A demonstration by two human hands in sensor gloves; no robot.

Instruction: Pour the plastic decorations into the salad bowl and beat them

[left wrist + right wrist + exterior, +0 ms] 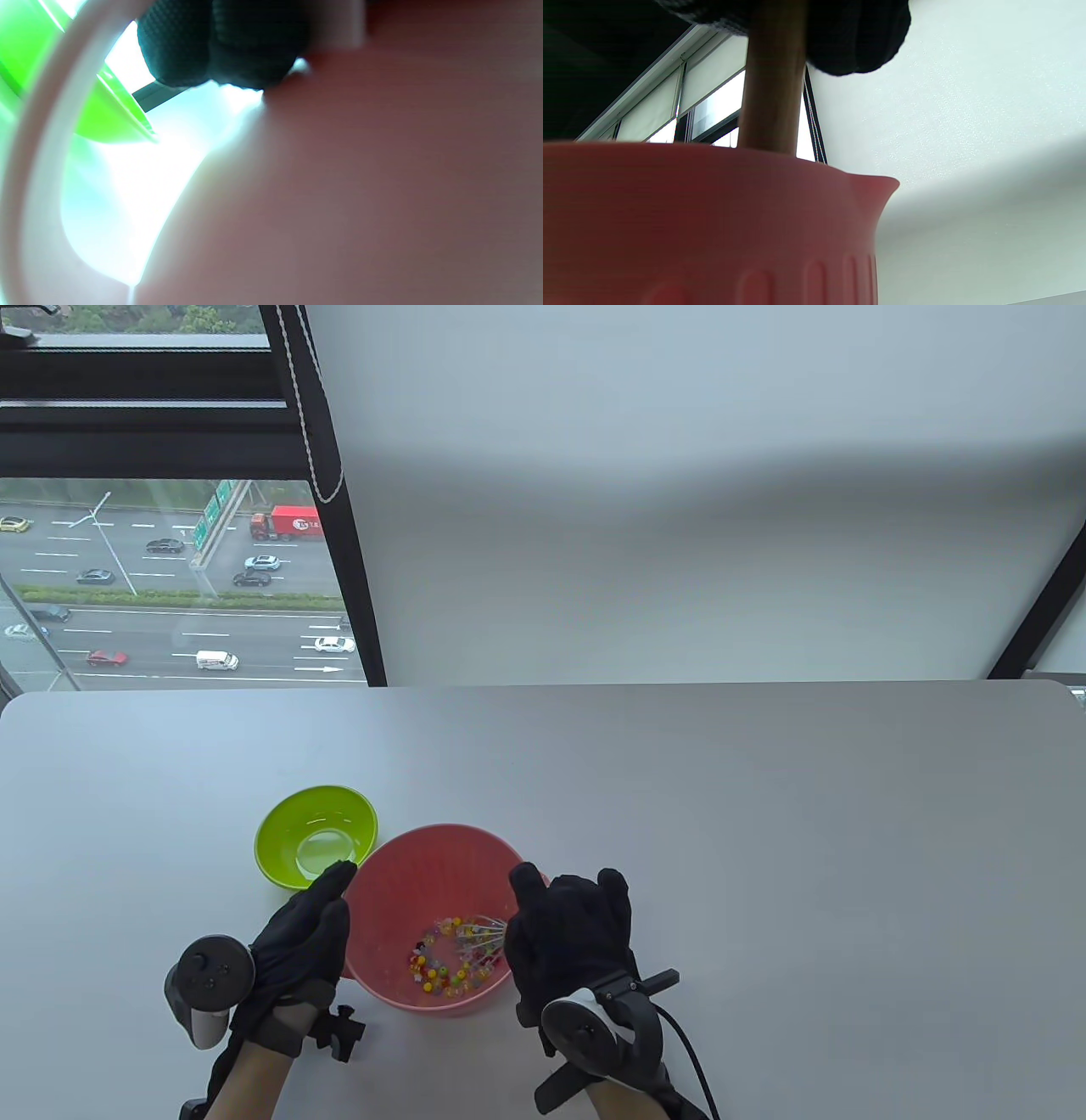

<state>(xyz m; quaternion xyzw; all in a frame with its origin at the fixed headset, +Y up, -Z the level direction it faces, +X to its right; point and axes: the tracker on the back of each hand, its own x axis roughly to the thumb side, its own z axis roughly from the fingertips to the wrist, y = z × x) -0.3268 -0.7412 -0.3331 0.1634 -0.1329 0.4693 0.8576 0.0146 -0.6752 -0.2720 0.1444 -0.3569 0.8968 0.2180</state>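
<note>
A pink salad bowl (399, 882) stands on the grey table near its front edge. Several small coloured plastic decorations (437, 971) lie in its bottom. My right hand (564, 937) grips the wooden handle (772, 84) of a wire whisk (482, 937), whose wires sit among the decorations. My left hand (310, 920) rests with straight fingers against the bowl's left outer wall (360, 190). The right wrist view shows the bowl's outside wall (704, 224) close up, with the handle rising behind its rim.
An empty green bowl (316, 836) stands just left of and behind the pink bowl, close to my left fingertips (220, 46). A window and a white blind lie beyond the table's far edge.
</note>
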